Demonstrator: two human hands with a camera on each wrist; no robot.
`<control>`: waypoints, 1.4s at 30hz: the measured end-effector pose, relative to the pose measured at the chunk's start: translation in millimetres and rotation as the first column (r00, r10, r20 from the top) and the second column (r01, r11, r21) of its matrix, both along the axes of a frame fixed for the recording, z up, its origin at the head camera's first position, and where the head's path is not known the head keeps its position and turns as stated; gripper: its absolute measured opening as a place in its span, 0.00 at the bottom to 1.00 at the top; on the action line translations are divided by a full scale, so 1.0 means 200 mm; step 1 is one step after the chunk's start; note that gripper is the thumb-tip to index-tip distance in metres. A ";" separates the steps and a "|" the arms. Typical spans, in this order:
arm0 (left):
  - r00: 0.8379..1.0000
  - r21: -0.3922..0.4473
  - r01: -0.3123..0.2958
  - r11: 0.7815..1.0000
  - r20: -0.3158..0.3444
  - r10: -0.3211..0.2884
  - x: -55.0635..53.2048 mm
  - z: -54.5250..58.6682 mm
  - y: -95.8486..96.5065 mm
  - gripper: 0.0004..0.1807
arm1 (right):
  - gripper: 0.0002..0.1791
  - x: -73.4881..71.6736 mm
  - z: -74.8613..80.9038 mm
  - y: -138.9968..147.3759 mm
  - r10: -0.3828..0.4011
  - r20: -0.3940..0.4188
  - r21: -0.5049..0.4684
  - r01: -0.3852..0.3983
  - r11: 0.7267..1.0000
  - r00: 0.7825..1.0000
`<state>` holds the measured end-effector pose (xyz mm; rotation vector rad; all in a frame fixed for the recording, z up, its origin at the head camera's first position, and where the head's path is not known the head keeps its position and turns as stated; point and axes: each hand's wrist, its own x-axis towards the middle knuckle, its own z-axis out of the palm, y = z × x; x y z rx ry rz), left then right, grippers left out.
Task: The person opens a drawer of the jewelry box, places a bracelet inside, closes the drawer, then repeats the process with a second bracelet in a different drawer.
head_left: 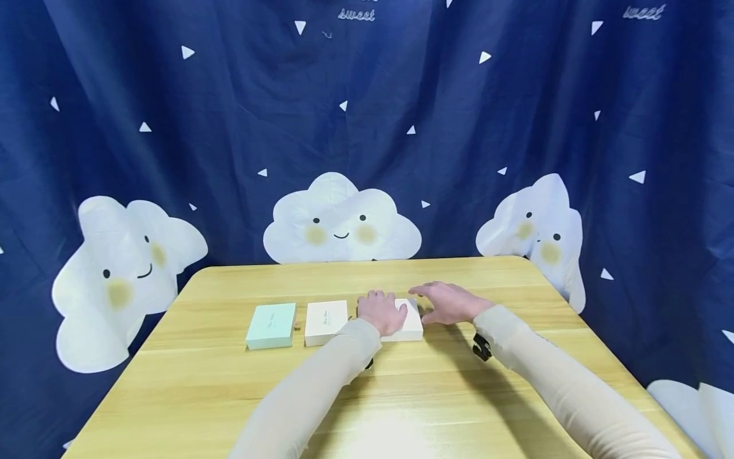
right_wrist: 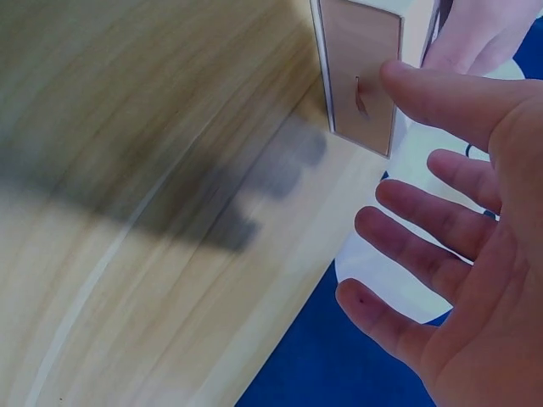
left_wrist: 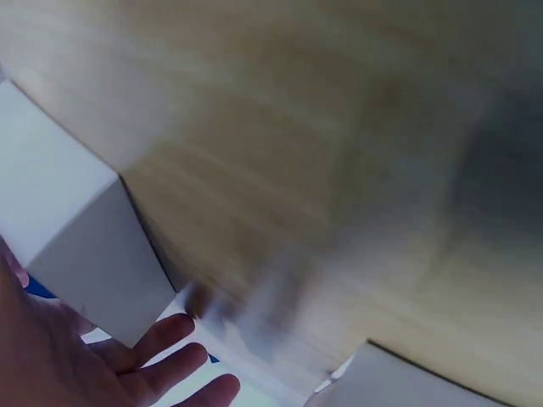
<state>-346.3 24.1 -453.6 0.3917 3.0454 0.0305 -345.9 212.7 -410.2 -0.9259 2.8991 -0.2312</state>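
Observation:
A white drawer box (head_left: pixel 412 326) lies at the right of a row of boxes. My left hand (head_left: pixel 381 312) rests over its left part, with fingers reaching to the far edge; in the left wrist view they extend past the box corner (left_wrist: pixel 110 254). My right hand (head_left: pixel 450 302) is at the box's right end, fingers spread. In the right wrist view its thumb (right_wrist: pixel 424 89) lies close beside the drawer front (right_wrist: pixel 373 51), which carries a small ribbon tab (right_wrist: pixel 361 100); contact cannot be made out. The box's underside is hidden.
A cream box (head_left: pixel 325 320) sits just left of my left hand, and a mint green box (head_left: pixel 272 325) with a small tab (head_left: pixel 297 326) lies farther left. All are on a wooden table (head_left: pixel 229 389). A dark blue curtain (head_left: pixel 229 127) hangs behind it.

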 end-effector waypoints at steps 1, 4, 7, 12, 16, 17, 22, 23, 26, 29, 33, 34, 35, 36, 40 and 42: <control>1.000 -0.012 0.006 1.000 -0.009 -0.006 0.00 0.00 0.00 0.37 | 0.38 0.00 0.00 0.00 -0.003 0.001 0.005 0.003 1.000 1.000; 0.999 -0.038 0.025 0.999 -0.031 -0.026 -0.02 0.01 0.00 0.37 | 0.38 0.00 0.00 0.00 -0.009 0.006 0.008 0.009 1.000 1.000; 0.998 -0.047 0.041 0.998 -0.054 -0.043 -0.03 0.01 0.00 0.37 | 0.38 0.00 0.00 0.01 -0.009 0.004 -0.007 0.009 1.000 1.000; 0.995 -0.057 0.065 0.996 -0.077 -0.070 -0.05 0.03 -0.01 0.38 | 0.38 0.01 0.01 0.01 -0.015 0.004 -0.025 0.015 1.000 1.000; 0.993 -0.036 0.092 0.995 -0.076 -0.094 -0.05 0.06 -0.03 0.39 | 0.38 0.01 0.02 0.01 -0.016 0.010 -0.026 0.016 1.000 1.000; 0.992 -0.025 0.102 0.994 -0.071 -0.104 -0.06 0.07 -0.04 0.39 | 0.39 0.01 0.02 0.01 -0.016 0.011 -0.026 0.016 1.000 1.000; 0.984 0.002 0.176 0.984 -0.037 -0.176 -0.07 0.13 -0.09 0.40 | 0.40 0.01 0.02 0.01 -0.016 0.036 -0.030 0.017 0.999 0.999; 0.981 0.005 0.190 0.982 -0.028 -0.190 -0.07 0.13 -0.10 0.40 | 0.41 0.01 0.03 0.01 -0.015 0.042 -0.032 0.016 0.999 0.999; 0.974 0.016 0.229 0.973 0.000 -0.229 -0.07 0.16 -0.13 0.42 | 0.44 0.02 0.03 0.01 -0.022 0.064 -0.023 0.024 0.999 0.998; 0.966 0.044 0.253 0.966 0.034 -0.255 -0.05 0.17 -0.15 0.46 | 0.48 0.03 0.04 0.00 -0.027 0.087 -0.026 0.030 0.999 0.996; 0.955 0.072 0.281 0.957 0.073 -0.286 -0.02 0.18 -0.19 0.52 | 0.53 0.04 0.03 -0.01 -0.032 0.105 -0.039 0.036 0.999 0.994; 0.952 0.074 0.289 0.955 0.081 -0.294 -0.01 0.18 -0.19 0.53 | 0.54 0.04 0.02 -0.01 -0.034 0.107 -0.040 0.038 0.998 0.994; 0.949 0.080 0.296 0.952 0.085 -0.302 -0.01 0.18 -0.20 0.54 | 0.56 0.04 0.01 -0.01 -0.038 0.108 -0.034 0.042 0.999 0.993; 0.947 0.078 0.304 0.949 0.085 -0.310 0.00 0.17 -0.20 0.55 | 0.57 0.04 0.01 -0.01 -0.042 0.107 -0.026 0.045 0.999 0.993; 0.940 0.079 0.328 0.941 0.075 -0.334 0.01 0.16 -0.22 0.57 | 0.61 0.04 -0.02 -0.03 -0.048 0.114 -0.016 0.051 0.999 0.992; 0.937 0.077 0.336 0.939 0.070 -0.341 0.01 0.15 -0.22 0.57 | 0.62 0.04 -0.03 -0.03 -0.050 0.118 -0.017 0.052 0.998 0.992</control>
